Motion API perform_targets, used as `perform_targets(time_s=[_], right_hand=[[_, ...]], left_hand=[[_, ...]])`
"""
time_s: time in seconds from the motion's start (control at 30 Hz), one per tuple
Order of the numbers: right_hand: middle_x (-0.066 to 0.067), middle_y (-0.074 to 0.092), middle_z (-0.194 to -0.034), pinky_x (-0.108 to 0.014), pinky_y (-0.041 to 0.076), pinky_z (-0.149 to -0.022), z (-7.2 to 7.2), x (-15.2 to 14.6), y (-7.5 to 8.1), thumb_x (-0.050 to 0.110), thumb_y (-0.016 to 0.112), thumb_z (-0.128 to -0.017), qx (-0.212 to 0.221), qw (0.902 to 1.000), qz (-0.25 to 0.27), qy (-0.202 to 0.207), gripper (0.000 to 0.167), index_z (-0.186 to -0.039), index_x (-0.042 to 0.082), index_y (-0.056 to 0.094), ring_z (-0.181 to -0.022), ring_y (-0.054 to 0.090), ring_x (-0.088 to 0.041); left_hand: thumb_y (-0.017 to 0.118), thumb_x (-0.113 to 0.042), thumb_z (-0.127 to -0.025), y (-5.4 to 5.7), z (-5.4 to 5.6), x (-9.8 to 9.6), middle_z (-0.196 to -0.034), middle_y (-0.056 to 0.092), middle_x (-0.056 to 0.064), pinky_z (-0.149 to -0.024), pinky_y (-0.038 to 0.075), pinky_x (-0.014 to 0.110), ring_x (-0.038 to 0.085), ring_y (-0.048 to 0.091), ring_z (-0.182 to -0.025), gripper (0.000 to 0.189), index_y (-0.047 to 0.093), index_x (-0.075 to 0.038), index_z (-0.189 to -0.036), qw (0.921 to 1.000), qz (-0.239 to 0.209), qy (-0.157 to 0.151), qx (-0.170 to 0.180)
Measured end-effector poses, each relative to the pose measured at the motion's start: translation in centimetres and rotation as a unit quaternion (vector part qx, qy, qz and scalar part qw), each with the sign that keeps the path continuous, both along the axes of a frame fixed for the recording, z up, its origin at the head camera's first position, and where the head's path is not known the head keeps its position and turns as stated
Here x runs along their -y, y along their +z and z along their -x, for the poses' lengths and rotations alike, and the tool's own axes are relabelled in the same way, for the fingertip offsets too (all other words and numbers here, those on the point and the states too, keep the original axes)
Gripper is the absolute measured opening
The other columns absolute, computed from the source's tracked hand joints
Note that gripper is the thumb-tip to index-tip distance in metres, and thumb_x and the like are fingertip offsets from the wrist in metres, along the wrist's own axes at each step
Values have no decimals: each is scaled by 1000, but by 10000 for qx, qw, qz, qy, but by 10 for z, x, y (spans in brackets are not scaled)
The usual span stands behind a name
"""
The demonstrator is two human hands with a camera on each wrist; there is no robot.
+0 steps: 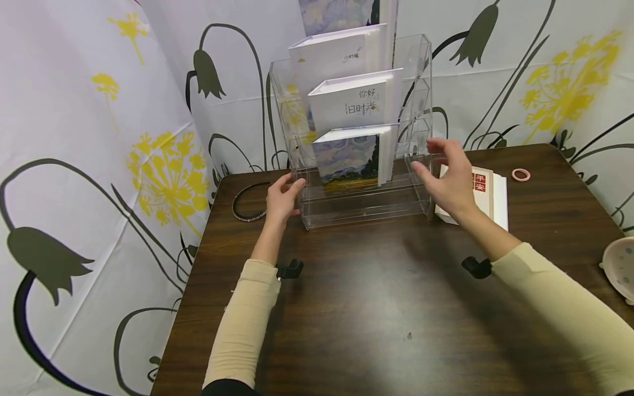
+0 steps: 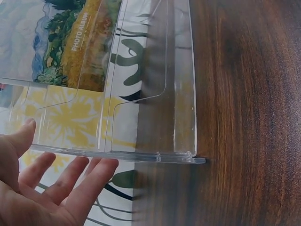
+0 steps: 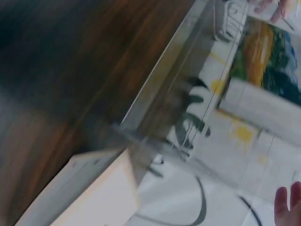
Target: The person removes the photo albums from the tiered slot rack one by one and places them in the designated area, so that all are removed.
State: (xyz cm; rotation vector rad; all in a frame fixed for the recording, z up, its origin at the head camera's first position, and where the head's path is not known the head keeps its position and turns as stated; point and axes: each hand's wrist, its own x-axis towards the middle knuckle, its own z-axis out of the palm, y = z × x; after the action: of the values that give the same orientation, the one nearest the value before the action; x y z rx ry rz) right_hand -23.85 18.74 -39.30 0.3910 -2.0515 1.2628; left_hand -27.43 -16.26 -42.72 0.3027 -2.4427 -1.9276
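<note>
A clear acrylic tiered rack point(image 1: 366, 212) stands at the back of the table, with several albums upright on its steps. The lowest is a painted-cover photo album point(image 1: 349, 162), lettered PHOTO ALBUM in the left wrist view. Above it are a white album point(image 1: 349, 104) and another white album point(image 1: 337, 58). My left hand point(image 1: 281, 201) is at the rack's left side panel, fingertips right at its outer face and thumb near the front edge. By the right side panel, my right hand point(image 1: 452, 179) has thumb and fingers spread apart, nothing between them.
Right of the rack, partly behind my right hand, lies a cream book with red characters point(image 1: 487, 190). Beyond it is a pink ring point(image 1: 520, 175). A dark coiled band point(image 1: 242, 215) lies left of the rack. A pale dish point(image 1: 619, 269) sits at the right edge. Patterned cloth hangs behind.
</note>
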Motion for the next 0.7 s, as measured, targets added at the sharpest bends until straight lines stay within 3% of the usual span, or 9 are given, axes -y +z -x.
perform_targets(time_s=[0.13, 0.33, 0.5, 0.7], right_hand=[[-19, 57, -123, -48, 50, -92, 11, 18, -9, 10, 80, -82, 682, 9969, -274, 290, 61, -134, -2, 51, -113, 55, -31], [-20, 54, -129, -48, 49, -95, 23, 36, -18, 16, 80, -83, 1588, 9864, -272, 325, 70, -141, -2, 44, -119, 52, -32], [-19, 57, -121, -47, 49, -94, 32, 45, -17, 22, 83, -81, 2045, 9778, -234, 389, 67, -135, 0, 49, -113, 56, -34], [-17, 59, -115, -45, 49, -93, 39, 53, -15, 25, 86, -78, 2568, 9662, -139, 173, 63, -124, 1, 51, -107, 59, -33]], left_hand=[[70, -40, -91, -1, 0, 0, -122, 59, 11, -75, 58, 53, 27, 57, -109, 55, 54, -20, -140, 10000, -20, -9, 4], [71, -42, -90, -1, 0, 0, -124, 59, 11, -75, 58, 52, 27, 57, -110, 58, 53, -20, -141, 10000, -14, -33, 45], [70, -39, -91, -1, 1, 1, -124, 59, 11, -76, 57, 54, 28, 56, -111, 57, 53, -19, -141, 10000, -41, 0, 22], [69, -36, -93, -1, 1, 0, -123, 59, 11, -77, 57, 55, 28, 56, -111, 54, 53, -19, -141, 10000, -16, 16, 17]])
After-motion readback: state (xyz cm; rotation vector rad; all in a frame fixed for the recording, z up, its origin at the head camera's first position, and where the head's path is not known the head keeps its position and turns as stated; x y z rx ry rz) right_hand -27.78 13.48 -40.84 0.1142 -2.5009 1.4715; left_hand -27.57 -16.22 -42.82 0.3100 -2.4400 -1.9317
